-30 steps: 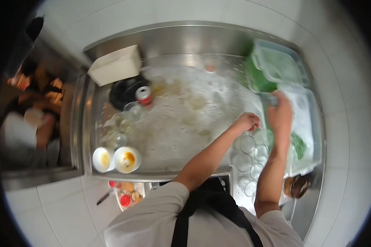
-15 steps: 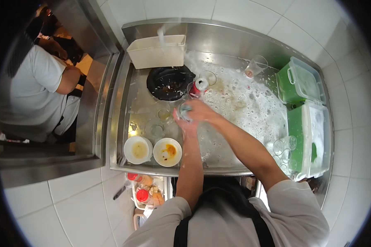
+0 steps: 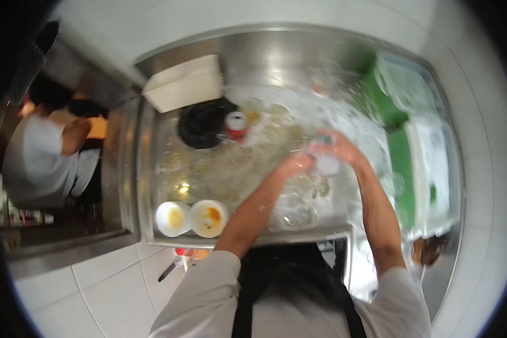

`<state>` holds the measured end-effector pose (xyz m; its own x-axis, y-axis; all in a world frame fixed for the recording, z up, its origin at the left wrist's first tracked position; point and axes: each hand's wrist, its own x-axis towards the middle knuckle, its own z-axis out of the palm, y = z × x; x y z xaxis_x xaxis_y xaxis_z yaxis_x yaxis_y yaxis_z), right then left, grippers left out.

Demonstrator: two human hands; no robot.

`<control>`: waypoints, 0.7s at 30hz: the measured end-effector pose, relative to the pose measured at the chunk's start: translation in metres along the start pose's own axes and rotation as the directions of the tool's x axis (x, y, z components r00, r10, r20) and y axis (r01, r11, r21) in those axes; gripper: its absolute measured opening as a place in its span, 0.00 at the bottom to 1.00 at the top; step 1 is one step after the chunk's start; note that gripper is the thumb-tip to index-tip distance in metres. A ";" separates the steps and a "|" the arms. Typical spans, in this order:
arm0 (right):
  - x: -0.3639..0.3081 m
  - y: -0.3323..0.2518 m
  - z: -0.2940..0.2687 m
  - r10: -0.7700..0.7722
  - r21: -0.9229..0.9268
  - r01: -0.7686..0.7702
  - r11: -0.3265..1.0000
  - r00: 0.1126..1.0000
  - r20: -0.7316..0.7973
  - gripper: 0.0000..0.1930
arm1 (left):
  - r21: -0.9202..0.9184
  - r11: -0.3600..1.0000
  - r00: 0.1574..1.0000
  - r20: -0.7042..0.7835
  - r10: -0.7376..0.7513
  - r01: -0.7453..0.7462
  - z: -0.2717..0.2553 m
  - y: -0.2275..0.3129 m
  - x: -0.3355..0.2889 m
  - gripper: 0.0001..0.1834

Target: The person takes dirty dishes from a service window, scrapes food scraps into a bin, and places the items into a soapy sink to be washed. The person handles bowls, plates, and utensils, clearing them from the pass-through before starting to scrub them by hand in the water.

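Over the foamy middle-right of the steel basin, my two hands are together around what looks like a clear drinking glass (image 3: pixel 325 165), smeared by motion. My right hand (image 3: pixel 339 147) closes over its far side. Fingers of my left hand (image 3: pixel 297 164) curl against its left side. Just below them, several clear glasses (image 3: pixel 297 217) lie blurred in suds and water. Farther left stands a red and silver drink can (image 3: pixel 236 126), beside a dark round black thing (image 3: pixel 197 125). Two white bowls with food remains, a left bowl (image 3: pixel 161 224) and a right bowl (image 3: pixel 210 233), sit at the near left.
A cream rectangular bin (image 3: pixel 183 84) stands at the back left. Along the right side are two green-and-clear plastic tubs, a far tub (image 3: pixel 380 93) and a near tub (image 3: pixel 403 174). Beyond the opening at left is another person (image 3: pixel 36 141). The steel front edge (image 3: pixel 298 235) runs before me.
My hands have moved from beside the can to the right, over the suds, with the glass. The view has shifted, so the bowls, bin and can appear farther left.
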<state>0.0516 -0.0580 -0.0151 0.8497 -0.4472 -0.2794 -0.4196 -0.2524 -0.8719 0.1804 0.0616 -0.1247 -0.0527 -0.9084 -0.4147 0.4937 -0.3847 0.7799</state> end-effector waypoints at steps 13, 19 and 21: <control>-0.296 0.269 -0.289 0.212 -0.378 -0.875 0.301 0.448 -0.868 0.26 | 0.461 0.872 0.978 -0.033 0.205 -0.167 0.187 -0.042 0.152 0.21; -0.089 0.035 -0.144 -0.164 -0.405 -0.439 0.802 0.490 -0.856 0.24 | -0.631 0.757 0.983 -0.159 0.089 -0.170 0.059 -0.007 0.081 0.16; 0.006 -0.012 -0.064 -0.516 -0.649 0.038 0.760 0.644 -0.566 0.25 | -0.974 0.089 0.918 -0.165 0.359 -0.210 0.002 0.005 0.059 0.27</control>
<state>0.0410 -0.1122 0.0195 0.5825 -0.6431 0.4972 -0.4935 -0.7658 -0.4124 0.1776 0.0053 -0.1442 0.2723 -0.9456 -0.1780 0.9003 0.3157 -0.2998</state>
